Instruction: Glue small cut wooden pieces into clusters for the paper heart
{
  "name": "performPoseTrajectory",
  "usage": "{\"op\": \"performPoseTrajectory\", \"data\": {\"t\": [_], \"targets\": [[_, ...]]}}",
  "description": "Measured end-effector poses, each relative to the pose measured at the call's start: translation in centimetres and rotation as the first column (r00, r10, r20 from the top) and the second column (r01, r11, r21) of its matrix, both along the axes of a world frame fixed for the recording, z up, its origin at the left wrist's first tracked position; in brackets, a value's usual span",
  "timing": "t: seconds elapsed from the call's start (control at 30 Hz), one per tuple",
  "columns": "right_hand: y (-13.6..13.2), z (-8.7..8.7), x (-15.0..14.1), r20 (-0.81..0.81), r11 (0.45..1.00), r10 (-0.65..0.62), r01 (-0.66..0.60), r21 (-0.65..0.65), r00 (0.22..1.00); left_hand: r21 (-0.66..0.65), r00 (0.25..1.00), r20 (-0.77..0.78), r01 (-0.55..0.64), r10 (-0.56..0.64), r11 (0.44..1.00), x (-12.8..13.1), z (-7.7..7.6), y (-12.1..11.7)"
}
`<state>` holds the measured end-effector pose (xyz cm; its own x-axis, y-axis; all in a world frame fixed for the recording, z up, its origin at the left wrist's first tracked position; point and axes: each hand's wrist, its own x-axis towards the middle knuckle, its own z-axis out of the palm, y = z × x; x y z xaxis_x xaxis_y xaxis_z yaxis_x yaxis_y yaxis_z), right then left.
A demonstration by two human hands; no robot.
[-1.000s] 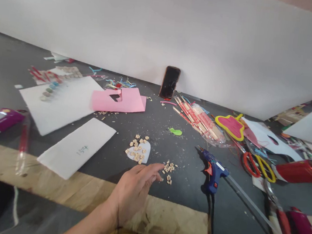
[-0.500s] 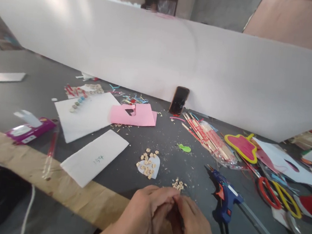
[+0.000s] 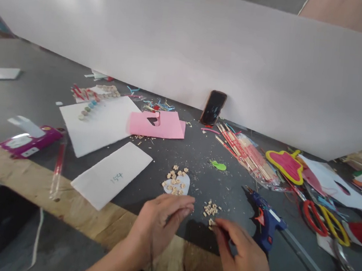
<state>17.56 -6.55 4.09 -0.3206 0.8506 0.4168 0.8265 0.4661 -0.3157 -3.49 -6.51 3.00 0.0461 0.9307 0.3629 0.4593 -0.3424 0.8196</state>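
My left hand [image 3: 158,223] hovers low over the dark table [image 3: 26,93], fingers stretched out and close together, holding nothing. Its fingertips lie just short of a small white heart-shaped paper [image 3: 185,182] covered with several tiny wooden pieces. My right hand [image 3: 242,258] is beside it, with thumb and forefinger pinched on a tiny wooden piece at the near edge of a small loose pile of wooden pieces [image 3: 211,209]. The two hands are apart.
A blue glue gun [image 3: 265,220] lies right of my right hand. Farther off are a pink paper [image 3: 165,127], white sheets [image 3: 100,122], a packet of sticks [image 3: 247,153], scissors [image 3: 324,217], a purple box [image 3: 30,141], and a phone [image 3: 213,108] leaning on a white board [image 3: 190,46].
My hands, clasped together half a second ago, have parted. The right hand has reached to the loose pile and the left has stretched out toward the heart paper.
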Motion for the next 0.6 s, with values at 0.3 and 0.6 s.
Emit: {"op": "performPoseTrajectory", "data": {"t": [0.3, 0.6], "targets": [[-1.0, -0.2, 0.8, 0.070, 0.988, 0.095, -0.086, -0.131, 0.993, -0.024, 0.983, -0.109, -0.151, 0.148, 0.988, -3.8, -0.1, -0.1], [-0.5, -1.8, -0.5, 0.176, 0.979, 0.131, -0.100, -0.179, 0.976, 0.027, 0.966, -0.258, -0.011, 0.018, 1.000, -2.0, 1.0, 0.3]]}}
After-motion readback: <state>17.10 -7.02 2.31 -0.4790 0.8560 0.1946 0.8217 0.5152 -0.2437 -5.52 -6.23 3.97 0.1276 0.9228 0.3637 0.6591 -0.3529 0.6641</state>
